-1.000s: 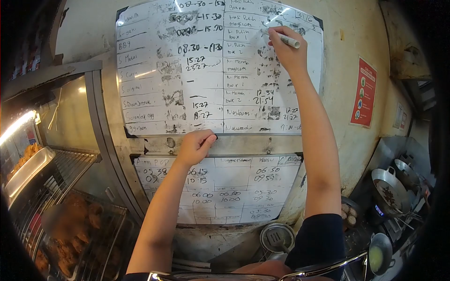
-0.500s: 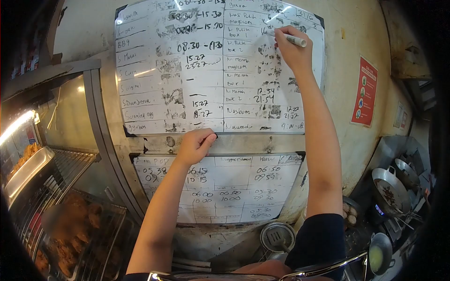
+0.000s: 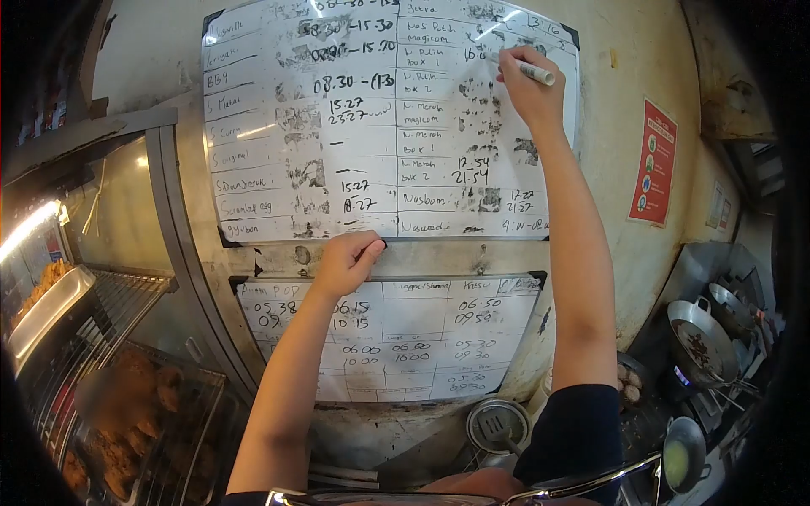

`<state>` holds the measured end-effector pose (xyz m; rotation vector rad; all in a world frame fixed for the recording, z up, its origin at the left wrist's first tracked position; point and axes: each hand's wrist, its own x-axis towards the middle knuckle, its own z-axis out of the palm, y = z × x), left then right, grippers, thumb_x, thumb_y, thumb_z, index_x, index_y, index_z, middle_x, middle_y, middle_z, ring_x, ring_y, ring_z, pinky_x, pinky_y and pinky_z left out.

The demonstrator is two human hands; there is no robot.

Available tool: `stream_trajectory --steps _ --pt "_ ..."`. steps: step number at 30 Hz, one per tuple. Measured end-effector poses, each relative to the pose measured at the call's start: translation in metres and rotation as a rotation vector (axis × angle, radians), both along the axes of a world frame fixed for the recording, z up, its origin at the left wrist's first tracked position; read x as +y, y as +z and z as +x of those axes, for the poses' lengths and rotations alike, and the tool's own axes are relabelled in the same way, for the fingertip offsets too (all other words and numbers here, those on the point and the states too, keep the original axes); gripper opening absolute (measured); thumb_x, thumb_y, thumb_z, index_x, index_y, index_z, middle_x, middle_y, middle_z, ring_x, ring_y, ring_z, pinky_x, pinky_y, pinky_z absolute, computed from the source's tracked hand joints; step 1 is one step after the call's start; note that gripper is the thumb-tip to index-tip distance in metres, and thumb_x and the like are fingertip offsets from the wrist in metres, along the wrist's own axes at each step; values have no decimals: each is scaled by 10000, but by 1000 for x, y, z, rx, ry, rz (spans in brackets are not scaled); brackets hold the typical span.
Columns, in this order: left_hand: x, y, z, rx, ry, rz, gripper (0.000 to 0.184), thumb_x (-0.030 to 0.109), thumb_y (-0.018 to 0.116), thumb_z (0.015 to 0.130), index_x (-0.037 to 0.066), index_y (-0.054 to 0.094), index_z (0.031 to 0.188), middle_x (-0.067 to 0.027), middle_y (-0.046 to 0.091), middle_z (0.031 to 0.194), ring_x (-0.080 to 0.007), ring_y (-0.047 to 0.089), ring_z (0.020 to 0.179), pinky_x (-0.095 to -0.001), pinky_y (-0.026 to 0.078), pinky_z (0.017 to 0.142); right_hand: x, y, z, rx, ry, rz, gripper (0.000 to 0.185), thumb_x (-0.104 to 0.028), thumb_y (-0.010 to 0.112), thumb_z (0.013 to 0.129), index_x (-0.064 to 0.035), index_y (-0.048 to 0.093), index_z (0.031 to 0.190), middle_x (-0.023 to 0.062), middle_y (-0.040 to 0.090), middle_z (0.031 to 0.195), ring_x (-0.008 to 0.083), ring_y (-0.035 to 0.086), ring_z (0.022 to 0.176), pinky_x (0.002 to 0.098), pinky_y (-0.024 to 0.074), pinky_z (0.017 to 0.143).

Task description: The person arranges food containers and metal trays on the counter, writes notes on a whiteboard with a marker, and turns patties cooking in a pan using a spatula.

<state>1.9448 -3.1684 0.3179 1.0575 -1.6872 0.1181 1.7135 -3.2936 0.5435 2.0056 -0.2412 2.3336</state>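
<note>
My right hand is closed on a white marker near the top right of the upper whiteboard, its tip near fresh dark writing beside the "box 1" row. Below that board's bottom edge is my left hand, fingers curled, with a small black thing showing by its thumb and index finger. Rows of handwritten names and times fill the board, with black smudges among them. A second whiteboard with more times hangs under it, partly behind my left forearm.
At the left stands a lit glass cabinet with a metal tray and fried food on racks. A red poster hangs on the right wall. Pans are on a stove at the right, and a strainer is below the boards.
My right hand has moved slightly right and down with the marker, and new dark digits show in the "box 1" row. My left hand stays at the board's lower edge.
</note>
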Motion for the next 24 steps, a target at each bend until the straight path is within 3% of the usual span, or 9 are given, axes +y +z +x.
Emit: stream_trajectory --steps 4,8,11,22,24 --pt "0 1 1 -37 9 -26 288 176 487 896 21 487 653 -21 441 511 -97 486 412 -243 359 422 5 -3 -2 -11 99 27 225 -227 576 752 -21 658 789 100 644 674 172 616 612 272 472 600" --pt "1 0 1 -33 7 -8 305 179 469 906 25 483 643 -9 463 522 -80 498 416 -226 364 421 2 -1 -7 -3 -1 62 219 -222 578 756 -23 658 796 98 647 688 174 617 639 272 472 611" --pt "0 0 0 -4 -2 -17 257 171 511 886 18 515 679 -30 441 512 -113 482 408 -253 360 421 1 -3 -6 12 14 23 212 -219 584 763 -26 658 808 98 648 695 182 616 646 276 472 617" --pt "0 0 1 1 -6 6 271 182 504 892 20 509 675 -30 440 504 -113 499 408 -253 364 421 2 -12 -1 58 24 25 191 -203 602 774 -26 654 822 88 641 674 171 611 605 266 471 592" --pt "0 0 1 3 -9 9 275 185 502 894 21 506 673 -29 439 503 -111 500 409 -252 365 421 2 -13 -5 -6 270 28 175 -168 600 789 -1 647 809 81 645 676 142 616 587 244 473 571"
